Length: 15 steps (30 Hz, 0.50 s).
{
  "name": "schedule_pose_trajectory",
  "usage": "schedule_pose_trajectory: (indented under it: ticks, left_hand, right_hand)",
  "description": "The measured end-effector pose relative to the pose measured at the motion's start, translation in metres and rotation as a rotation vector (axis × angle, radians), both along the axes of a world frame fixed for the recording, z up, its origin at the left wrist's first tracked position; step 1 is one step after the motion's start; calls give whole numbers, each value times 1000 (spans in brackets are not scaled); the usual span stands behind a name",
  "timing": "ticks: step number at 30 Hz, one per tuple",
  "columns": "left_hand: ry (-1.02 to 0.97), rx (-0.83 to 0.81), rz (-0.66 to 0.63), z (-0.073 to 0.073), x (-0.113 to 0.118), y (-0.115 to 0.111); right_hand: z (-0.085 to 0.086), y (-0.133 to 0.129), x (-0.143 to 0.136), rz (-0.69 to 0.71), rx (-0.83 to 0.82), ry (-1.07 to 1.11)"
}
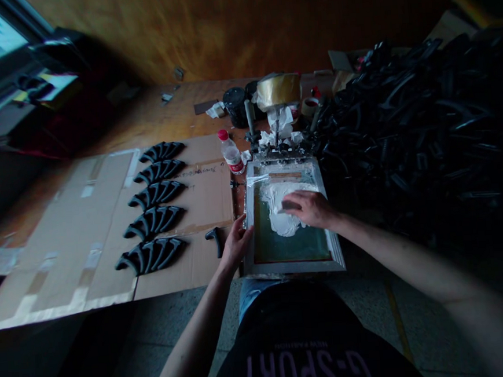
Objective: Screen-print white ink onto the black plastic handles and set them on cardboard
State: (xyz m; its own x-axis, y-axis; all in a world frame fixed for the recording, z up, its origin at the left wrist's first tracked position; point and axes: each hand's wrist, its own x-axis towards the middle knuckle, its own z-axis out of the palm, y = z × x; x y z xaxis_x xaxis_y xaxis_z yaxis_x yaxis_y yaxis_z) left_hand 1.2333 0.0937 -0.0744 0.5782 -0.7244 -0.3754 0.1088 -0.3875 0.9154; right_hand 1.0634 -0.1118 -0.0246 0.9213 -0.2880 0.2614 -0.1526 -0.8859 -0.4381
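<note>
A screen printing frame (335, 246) with pale wooden sides and a green mesh lies in front of me. White ink (283, 224) is spread thickly over the mesh's middle. My right hand (311, 208) is closed around a small dark-edged squeegee (291, 205), which touches the ink. At the frame's left side, my left hand (237, 243) grips the edge, thumb toward the top and fingers partly hidden. Just left of that hand, a single curved black plastic part (214, 238) rests on cardboard (167, 285).
Several rows of black curved parts (154, 255) lie on the cardboard. A red-capped bottle (231, 152) stands left of the frame's hinge clamp (283, 154). Behind it are a tape roll (278, 90) and a black tub (235, 105). A large heap of black parts (403, 124) fills the right.
</note>
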Motion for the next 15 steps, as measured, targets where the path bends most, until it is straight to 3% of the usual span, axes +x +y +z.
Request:
schedule_pose_trajectory:
  ticks: [4, 7, 10, 13, 15]
  left_hand:
    - [-14, -51, 45, 46, 2, -1]
    - [-58, -163, 126, 90, 2, -15]
    - [-59, -419, 200, 132, 5, -45]
    - [-68, -547, 199, 160, 11, -75]
    - [-56, -573, 213, 162, 9, -84]
  right_hand:
    - [33, -61, 23, -286, -21, -71]
    - [38, -108, -3, -528, -18, -183]
    - [15, -118, -39, -664, 96, -108]
    - [-25, -81, -51, -547, 159, 30]
    - [-48, -45, -44, -403, 93, 104]
